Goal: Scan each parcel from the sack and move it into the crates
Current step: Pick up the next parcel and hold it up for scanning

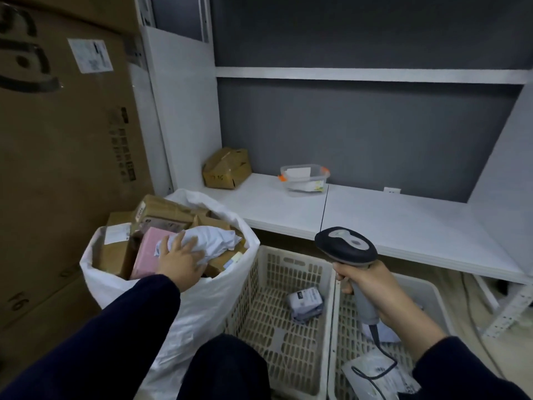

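Observation:
A white woven sack (199,307) stands at the lower left, full of brown cardboard parcels, a pink parcel (147,252) and a crumpled white soft parcel (213,241). My left hand (180,259) lies on top of that white parcel with its fingers curling into it. My right hand (366,287) grips the handle of a grey barcode scanner (346,246), held upright above two cream plastic crates. The left crate (277,264) holds one small white parcel (305,301). In the right crate (427,287) lie white parcels, partly hidden by my arm.
Tall cardboard boxes (63,140) wall off the left side. A low white shelf (403,220) runs behind the crates and carries a brown box (226,168) and a clear plastic tub (304,179). The scanner's cable (375,368) trails over the right crate. My knee (227,368) is below.

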